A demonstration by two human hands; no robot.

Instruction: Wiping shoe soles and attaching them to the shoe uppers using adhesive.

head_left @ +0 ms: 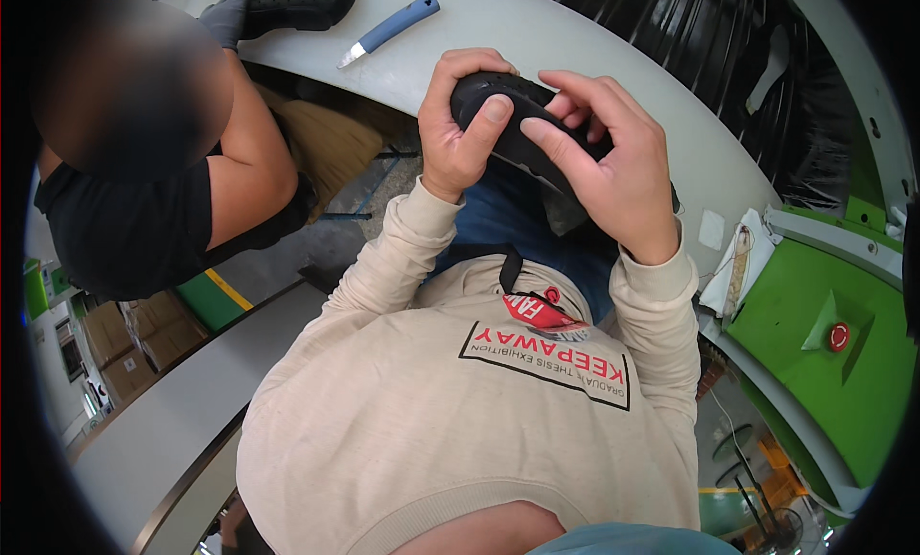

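Note:
A dark shoe (pixel 525 103) with small holes in its upper is held over the near edge of the pale worktable (pixel 556 39). My left hand (pixel 458 124) is closed round one end of it, thumb pressed on the near side and fingers over the far side. At the other end, my right hand (pixel 618 157) has its thumb against the shoe's side and its fingers bent over the top, the index finger stretched out above it. My palms and the hands hide parts of the shoe.
A blue-handled knife (pixel 401 23) lies on the table. To the left sits a co-worker, whose gloved hand (pixel 226 18) touches another dark shoe (pixel 302 7). Dark metal bars (pixel 671 23) line the table's far side. On the right stands a green machine (pixel 800 335) with a red button (pixel 839 337).

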